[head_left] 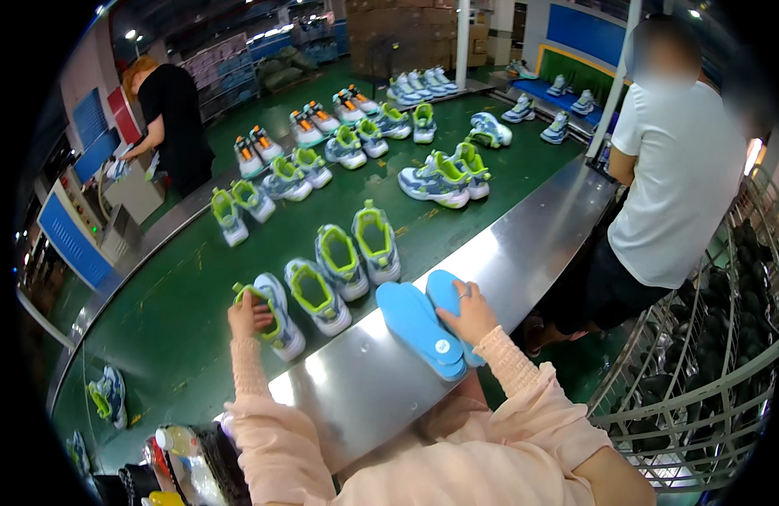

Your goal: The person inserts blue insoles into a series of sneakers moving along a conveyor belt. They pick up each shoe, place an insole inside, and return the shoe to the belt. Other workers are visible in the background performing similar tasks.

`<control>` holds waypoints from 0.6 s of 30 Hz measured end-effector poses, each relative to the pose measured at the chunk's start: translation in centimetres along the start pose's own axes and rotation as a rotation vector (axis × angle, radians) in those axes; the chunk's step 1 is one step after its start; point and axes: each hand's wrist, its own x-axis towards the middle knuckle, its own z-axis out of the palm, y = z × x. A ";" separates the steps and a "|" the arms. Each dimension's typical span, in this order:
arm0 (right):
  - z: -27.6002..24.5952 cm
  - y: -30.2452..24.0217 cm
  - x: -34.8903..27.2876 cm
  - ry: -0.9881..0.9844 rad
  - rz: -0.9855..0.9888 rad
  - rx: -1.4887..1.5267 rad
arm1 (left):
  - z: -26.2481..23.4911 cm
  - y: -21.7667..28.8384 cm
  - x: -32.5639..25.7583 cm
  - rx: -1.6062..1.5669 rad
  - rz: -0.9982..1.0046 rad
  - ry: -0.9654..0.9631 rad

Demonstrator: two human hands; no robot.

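Note:
My left hand (247, 317) grips the collar of a grey-blue sneaker (282, 325) with lime-green lining, its fingers curled at the shoe's opening. That sneaker stands at the left end of a near row, with another sneaker (318, 297) right beside it and two more (358, 253) farther right. My right hand (471, 314) is closed on the edge of a light blue insole (442, 289). Against it lies a stack of blue insoles (413, 327) on the metal ledge, a small round white label on the top one. My right fingertips are partly hidden.
Several more sneakers (288, 179) stand in rows across the green table (178, 291). A metal ledge (339, 413) runs along my side. On the right are a person in a white shirt (672, 169) and a wire basket (701, 379) of dark pieces. Bottles (183, 440) sit at lower left.

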 end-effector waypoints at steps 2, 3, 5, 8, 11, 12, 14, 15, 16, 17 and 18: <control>0.0 0.3 0.1 0.007 -0.012 -0.009 | 0.0 -0.4 0.2 -0.106 -0.004 0.039; 0.2 1.7 0.5 0.025 -0.032 -0.020 | 0.9 0.3 0.1 -0.152 -0.011 0.044; 0.7 0.3 0.6 -0.043 -0.003 -0.243 | -0.4 -0.4 1.0 -0.262 0.016 -0.011; -4.3 -2.3 0.4 -0.380 0.076 -0.466 | 1.4 -0.4 0.0 -0.315 0.016 0.082; -5.1 -2.5 0.6 -0.470 0.045 -0.503 | 0.8 -1.1 0.8 -0.271 0.029 0.191; -5.5 -2.0 0.3 -0.453 0.031 -0.533 | 1.9 -0.7 0.3 -0.086 0.061 0.185; -5.3 -1.3 -0.2 -0.418 0.073 -0.484 | 3.7 1.6 -1.9 0.238 0.066 0.187; -5.2 -1.4 -0.1 -0.393 0.082 -0.454 | 3.5 2.6 -2.7 0.367 0.045 0.213; -5.6 -1.6 -0.1 -0.360 0.065 -0.452 | 2.6 2.2 -2.2 0.450 0.057 0.132; -6.4 -2.0 -0.1 -0.323 0.052 -0.445 | 2.1 2.8 -2.6 0.589 0.036 0.045; -7.1 -2.8 0.1 -0.285 0.037 -0.432 | 1.3 2.8 -3.1 0.631 0.074 0.036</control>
